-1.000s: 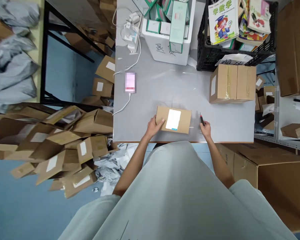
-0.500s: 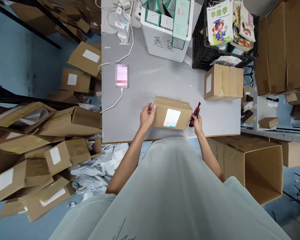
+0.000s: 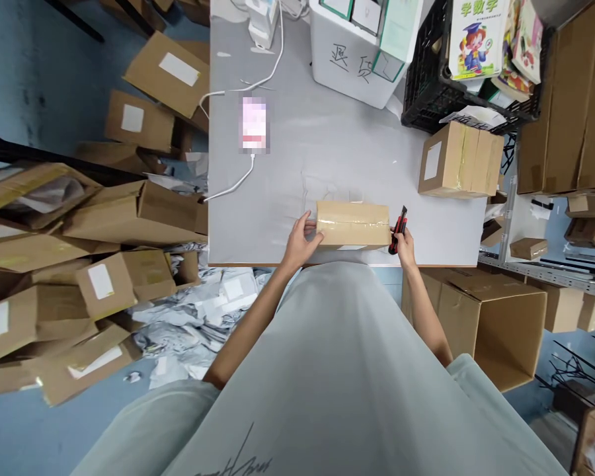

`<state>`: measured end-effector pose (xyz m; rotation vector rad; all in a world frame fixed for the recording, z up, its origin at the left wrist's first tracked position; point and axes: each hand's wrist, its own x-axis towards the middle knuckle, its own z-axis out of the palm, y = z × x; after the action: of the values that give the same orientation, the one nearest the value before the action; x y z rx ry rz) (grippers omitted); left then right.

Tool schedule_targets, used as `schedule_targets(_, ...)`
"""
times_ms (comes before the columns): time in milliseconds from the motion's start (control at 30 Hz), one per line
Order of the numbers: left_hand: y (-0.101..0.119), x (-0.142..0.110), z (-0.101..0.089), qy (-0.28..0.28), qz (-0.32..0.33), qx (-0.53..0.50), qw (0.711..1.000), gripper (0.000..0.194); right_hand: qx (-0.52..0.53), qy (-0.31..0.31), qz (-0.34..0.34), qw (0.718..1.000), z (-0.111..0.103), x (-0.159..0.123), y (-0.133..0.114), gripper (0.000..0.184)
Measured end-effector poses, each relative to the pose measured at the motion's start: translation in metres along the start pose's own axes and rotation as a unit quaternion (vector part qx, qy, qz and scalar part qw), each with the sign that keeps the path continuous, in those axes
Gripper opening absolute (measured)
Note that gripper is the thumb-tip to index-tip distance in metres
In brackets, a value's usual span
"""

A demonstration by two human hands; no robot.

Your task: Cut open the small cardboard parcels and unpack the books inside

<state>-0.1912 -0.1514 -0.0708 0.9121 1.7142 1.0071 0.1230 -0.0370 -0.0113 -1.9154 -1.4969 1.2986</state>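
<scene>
A small cardboard box (image 3: 353, 225) sits at the front edge of the grey table, its clear-taped seam turned up. Only a sliver of its white label shows on the side facing me. My left hand (image 3: 302, 243) grips the left end, thumb on the near corner and fingers behind. At the opposite end, my right hand (image 3: 405, 247) holds a red and black box cutter (image 3: 399, 231), tip pointing away from me. Some of the right fingers reach the box's right end and are partly hidden. Whether the blade is out is too small to tell.
On the grey table (image 3: 277, 225) stand a taped carton (image 3: 459, 162), a white bin (image 3: 352, 73), a black crate (image 3: 426, 86) of books and a blurred phone (image 3: 254, 125) on a cable. Opened boxes (image 3: 129, 211) pile up left; a large open carton (image 3: 506, 330) stands right.
The box has been rolled toward me, so its label has swung from the top to the near side and the taped seam faces up. Both hands keep their holds. The camera view has shifted.
</scene>
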Motion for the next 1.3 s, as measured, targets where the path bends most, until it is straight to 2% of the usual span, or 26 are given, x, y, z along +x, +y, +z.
schedule_targets(100, 0.0, -0.001, -0.004, -0.048, 0.048, 0.022, 0.997, 0.104, -0.054, 0.014, -0.029, 0.998, -0.011, -0.002, -0.014, 0.035)
schedule_targets(200, -0.001, 0.004, -0.007, -0.114, 0.079, 0.038, 0.99, 0.093, -0.21, -0.027, -0.084, 0.974, -0.017, -0.012, -0.037, 0.036)
schedule_targets(300, -0.004, 0.009, -0.011, -0.165, 0.071, 0.024, 0.983, 0.084, -0.353, -0.131, -0.148, 0.915, -0.01, -0.028, -0.067, 0.037)
schedule_targets(433, -0.009, 0.014, -0.017, -0.205, 0.068, 0.021, 0.976, 0.102, -0.484, -0.259, -0.202, 0.811, 0.019, -0.046, -0.106, 0.043)
schedule_targets(533, -0.013, 0.015, -0.016, -0.218, 0.071, 0.012, 0.973, 0.115, -0.557, -0.297, -0.206, 0.748, 0.044, -0.051, -0.126, 0.049)
schedule_targets(600, -0.015, 0.015, -0.015, -0.221, 0.074, 0.001, 0.972, 0.118, -0.585, -0.306, -0.203, 0.723, 0.057, -0.05, -0.135, 0.051)
schedule_targets(833, -0.025, 0.015, -0.006, -0.209, 0.086, -0.024, 0.974, 0.119, -0.634, -0.314, -0.194, 0.68, 0.077, -0.046, -0.148, 0.054)
schedule_targets(1200, -0.03, 0.015, -0.003, -0.194, 0.101, -0.026, 0.975, 0.115, -0.665, -0.303, -0.181, 0.659, 0.088, -0.06, -0.159, 0.054)
schedule_targets(1300, -0.032, 0.015, -0.001, -0.193, 0.102, -0.029, 0.975, 0.115, -0.671, -0.307, -0.179, 0.651, 0.093, -0.062, -0.162, 0.046)
